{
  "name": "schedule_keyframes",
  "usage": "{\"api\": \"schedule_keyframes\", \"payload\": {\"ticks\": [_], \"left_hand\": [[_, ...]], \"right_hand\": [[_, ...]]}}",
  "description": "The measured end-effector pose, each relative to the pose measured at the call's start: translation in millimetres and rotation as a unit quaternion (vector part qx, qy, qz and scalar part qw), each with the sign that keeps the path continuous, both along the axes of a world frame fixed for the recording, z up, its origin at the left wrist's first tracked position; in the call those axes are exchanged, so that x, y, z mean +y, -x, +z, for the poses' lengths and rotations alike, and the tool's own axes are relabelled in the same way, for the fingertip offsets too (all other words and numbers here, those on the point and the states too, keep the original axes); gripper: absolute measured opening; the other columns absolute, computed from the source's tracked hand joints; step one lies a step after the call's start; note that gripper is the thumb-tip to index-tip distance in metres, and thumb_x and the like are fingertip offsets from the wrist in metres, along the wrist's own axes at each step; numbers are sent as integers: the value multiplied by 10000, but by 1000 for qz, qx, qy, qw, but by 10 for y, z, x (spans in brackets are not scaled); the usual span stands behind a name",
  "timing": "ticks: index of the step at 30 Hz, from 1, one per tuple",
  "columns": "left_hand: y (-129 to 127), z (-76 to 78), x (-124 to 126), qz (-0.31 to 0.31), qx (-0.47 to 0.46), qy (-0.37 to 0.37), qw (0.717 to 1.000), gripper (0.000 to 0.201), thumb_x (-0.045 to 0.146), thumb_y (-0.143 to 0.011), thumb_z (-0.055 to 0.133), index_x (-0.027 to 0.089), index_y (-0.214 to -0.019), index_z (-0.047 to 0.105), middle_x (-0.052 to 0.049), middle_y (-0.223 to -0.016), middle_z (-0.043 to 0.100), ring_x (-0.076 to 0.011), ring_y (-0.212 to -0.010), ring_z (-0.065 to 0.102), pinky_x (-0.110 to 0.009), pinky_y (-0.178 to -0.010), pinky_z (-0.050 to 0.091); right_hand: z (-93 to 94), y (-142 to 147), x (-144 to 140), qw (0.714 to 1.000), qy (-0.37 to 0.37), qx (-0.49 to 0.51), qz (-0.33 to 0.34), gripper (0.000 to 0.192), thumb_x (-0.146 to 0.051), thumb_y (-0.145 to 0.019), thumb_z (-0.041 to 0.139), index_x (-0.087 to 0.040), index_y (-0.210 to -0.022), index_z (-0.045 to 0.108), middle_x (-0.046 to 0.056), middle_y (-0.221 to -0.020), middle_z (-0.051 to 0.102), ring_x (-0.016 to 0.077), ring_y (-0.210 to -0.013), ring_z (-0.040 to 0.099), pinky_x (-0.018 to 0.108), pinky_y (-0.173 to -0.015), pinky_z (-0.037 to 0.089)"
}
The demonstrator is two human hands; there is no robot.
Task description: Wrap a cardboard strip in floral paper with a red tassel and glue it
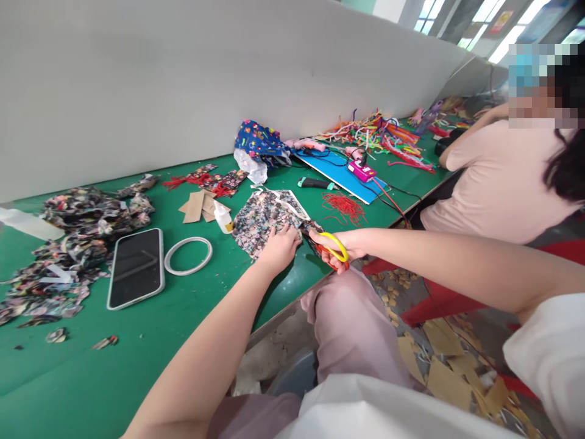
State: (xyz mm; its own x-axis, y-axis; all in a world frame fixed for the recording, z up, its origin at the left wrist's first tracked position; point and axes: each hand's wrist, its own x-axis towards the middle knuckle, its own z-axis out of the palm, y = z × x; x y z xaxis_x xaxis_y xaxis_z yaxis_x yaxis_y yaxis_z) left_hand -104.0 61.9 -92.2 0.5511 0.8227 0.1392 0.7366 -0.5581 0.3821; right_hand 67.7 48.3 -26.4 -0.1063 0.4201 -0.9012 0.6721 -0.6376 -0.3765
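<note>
A dark floral fabric piece (256, 221) with a white strip along its far side lies on the green table. My left hand (280, 245) presses on its near edge, fingers bent over the cloth; whether they pinch it is hard to see. Yellow-and-red-handled scissors (339, 245) are gripped in my right hand (333, 249), at the fabric's right edge. Their blades point left toward the cloth and are partly hidden by my fingers. Left of the fabric stands a small white bottle (223, 217), beside brown paper cards (201, 206).
A phone (136, 268), a white ring (188, 256) and heaped fabric scraps (91, 213) lie at left. Farther back are a utility knife (316, 183), red cords (345, 208), a blue board (338, 174) and a purple power socket (362, 171). A co-worker (498, 177) sits at right.
</note>
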Motion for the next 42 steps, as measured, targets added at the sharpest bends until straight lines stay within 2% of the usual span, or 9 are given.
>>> {"api": "schedule_keyframes", "payload": {"ticks": [7, 10, 13, 18, 23, 28, 34, 38, 42], "left_hand": [[6, -20, 9, -4, 6, 6, 1000, 136, 181, -900, 391, 153, -949, 514, -159, -1225, 569, -287, -1308, 380, -567, -1053, 261], [4, -23, 10, -2, 6, 9, 1000, 137, 180, -898, 389, 157, -945, 515, -157, -1226, 570, -286, -1315, 371, -568, -1053, 261], [2, -21, 8, 0, 5, 11, 1000, 136, 178, -895, 388, 163, -940, 516, -150, -1206, 585, -279, -1318, 368, -561, -1053, 266], [41, -22, 29, 2, 1, 7, 1000, 127, 178, -888, 394, 175, -886, 521, -132, -1137, 616, -256, -1293, 404, -520, -1058, 279], [115, -15, 80, 21, -5, -7, 1000, 111, 164, -857, 413, 192, -816, 513, -87, -958, 646, -236, -1125, 541, -484, -1042, 314], [126, -2, 83, 21, -7, -15, 1000, 104, 149, -830, 434, 196, -776, 508, -63, -924, 640, -214, -1054, 565, -461, -1060, 297], [115, 8, 68, 19, -3, -12, 1000, 124, 144, -831, 414, 196, -803, 524, -72, -949, 646, -217, -1095, 549, -469, -1075, 277], [117, -1, 72, 21, 3, -8, 1000, 124, 150, -835, 417, 203, -806, 525, -76, -1015, 646, -216, -1192, 492, -480, -1080, 270], [116, -15, 77, 23, 7, -2, 1000, 128, 163, -841, 417, 197, -829, 539, -91, -1072, 644, -223, -1257, 439, -497, -1083, 259]], "right_hand": [[68, 66, 47, 1000, 9, -13, 10, 794, -828, -674, 9, -170, -605, 448, -28, -363, 391, 78, -316, 393, 265, -415, 492], [51, 83, 39, 998, -22, -40, 32, 759, -804, -709, 8, -179, -579, 418, -32, -340, 367, 80, -298, 380, 252, -378, 457], [29, 70, 48, 996, -56, -53, 42, 690, -795, -741, 118, -187, -564, 391, -44, -330, 349, 77, -286, 363, 217, -332, 393], [38, 30, 101, 995, -73, -37, 59, 654, -779, -756, 188, -191, -533, 368, -51, -333, 330, 66, -288, 338, 198, -318, 353], [37, 20, 101, 995, -69, -23, 68, 643, -740, -797, 159, -198, -491, 317, -42, -304, 310, 67, -277, 335, 184, -311, 323], [8, 24, 73, 996, -45, -31, 70, 719, -779, -751, 69, -180, -518, 392, -12, -309, 375, 89, -279, 393, 210, -335, 372], [56, 15, 86, 996, -35, -38, 75, 835, -842, -629, -12, -156, -580, 461, 9, -350, 438, 109, -295, 458, 221, -349, 386], [47, 34, 116, 995, -36, -36, 81, 861, -842, -649, 22, -136, -626, 514, 6, -340, 430, 118, -312, 461, 241, -378, 417], [-24, 72, 123, 995, -51, -33, 73, 810, -820, -704, 78, -142, -651, 517, -10, -340, 421, 112, -309, 439, 252, -384, 431]]}}
